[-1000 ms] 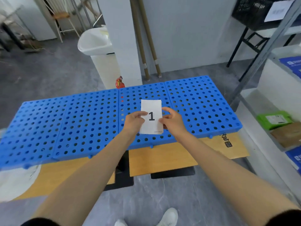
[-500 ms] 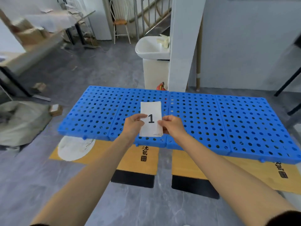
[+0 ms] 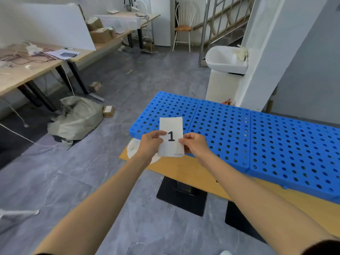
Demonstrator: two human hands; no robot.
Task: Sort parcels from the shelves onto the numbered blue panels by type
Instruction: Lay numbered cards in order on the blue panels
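The left hand (image 3: pixel 150 144) and the right hand (image 3: pixel 195 146) are each pinching one side of a white paper card with a big black 1 on it (image 3: pixel 171 126), holding it up in front of the left end of the row of blue plastic panels full of round holes (image 3: pixel 220 126). No parcels are lying on the panels and the card is not yet sitting on one, so I think the job is only just beginning, with all the sorting waiting to be done.

matt paper card (image 3: pixel 171 138); perforated plastic panels (image 3: pixel 276 137).
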